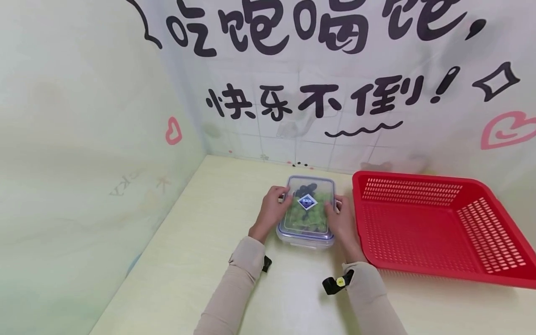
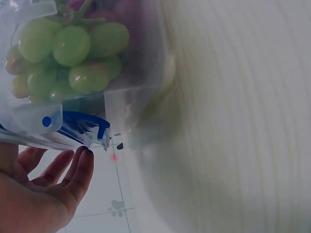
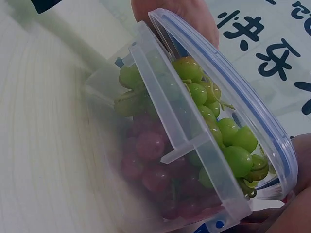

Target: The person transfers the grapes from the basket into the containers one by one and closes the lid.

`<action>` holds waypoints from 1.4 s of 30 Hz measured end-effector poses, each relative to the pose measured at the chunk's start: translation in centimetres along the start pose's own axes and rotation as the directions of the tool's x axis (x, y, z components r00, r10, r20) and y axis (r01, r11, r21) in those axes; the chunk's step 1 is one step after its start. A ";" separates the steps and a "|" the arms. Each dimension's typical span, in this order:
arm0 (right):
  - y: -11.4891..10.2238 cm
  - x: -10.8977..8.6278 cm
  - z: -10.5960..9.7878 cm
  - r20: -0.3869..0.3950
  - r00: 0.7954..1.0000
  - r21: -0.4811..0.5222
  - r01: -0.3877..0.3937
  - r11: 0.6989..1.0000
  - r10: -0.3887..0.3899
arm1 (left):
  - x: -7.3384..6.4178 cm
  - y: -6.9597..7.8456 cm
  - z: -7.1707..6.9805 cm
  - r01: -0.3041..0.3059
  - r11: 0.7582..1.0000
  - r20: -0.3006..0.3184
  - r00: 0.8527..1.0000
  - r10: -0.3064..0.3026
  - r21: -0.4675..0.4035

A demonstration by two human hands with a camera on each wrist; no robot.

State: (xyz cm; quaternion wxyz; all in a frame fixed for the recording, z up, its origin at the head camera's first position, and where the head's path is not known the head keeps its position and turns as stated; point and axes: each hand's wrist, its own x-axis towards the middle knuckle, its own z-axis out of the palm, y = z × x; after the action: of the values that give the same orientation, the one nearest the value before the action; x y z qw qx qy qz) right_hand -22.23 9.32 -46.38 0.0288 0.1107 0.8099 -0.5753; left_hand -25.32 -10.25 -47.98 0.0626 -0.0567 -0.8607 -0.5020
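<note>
A clear lid (image 1: pixel 307 202) with a blue rim and a diamond sticker lies over a translucent plastic food container (image 1: pixel 307 244). In the right wrist view the lid is tilted, with a gap between it and the container's rim. Green grapes (image 3: pixel 238 160) bulge above that rim, and dark red grapes (image 3: pixel 153 165) lie beneath them. My left hand (image 1: pixel 272 209) holds the lid's left edge, thumb on top, fingertips by a blue-edged clip (image 2: pixel 85 124). On the opposite edge my right hand (image 1: pixel 341 221) grips the lid, its thumb on top; its other fingers are partly hidden.
Close to my right hand stands a large red perforated plastic basket (image 1: pixel 418 232). The container rests on a pale wood-grain table (image 1: pixel 201 232). A wall covering (image 1: pixel 284 144) with black lettering rises behind, and another wall borders the table's left side.
</note>
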 end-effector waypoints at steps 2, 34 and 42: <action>0.2 0.0 0.0 0.005 0.999 0.026 -0.031 0.999 0.031 | -0.1 -0.1 0.1 0.002 1.000 0.000 1.000 -0.002 -0.014; 2.0 0.8 0.1 0.081 0.978 0.077 -0.198 0.977 0.192 | 0.0 -1.7 0.9 0.145 0.985 0.056 0.989 -0.141 -0.094; 1.8 1.1 0.2 0.063 0.982 0.089 -0.184 0.979 0.179 | 0.4 -1.4 0.5 0.333 0.938 0.107 0.940 -0.323 -0.098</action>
State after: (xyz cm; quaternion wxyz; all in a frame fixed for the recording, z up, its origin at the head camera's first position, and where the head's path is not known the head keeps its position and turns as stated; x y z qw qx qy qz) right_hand -22.89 9.87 -48.29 0.0979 0.1695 0.7674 -0.6106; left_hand -26.01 -10.53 -49.37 -0.0636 0.0617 -0.8298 -0.5510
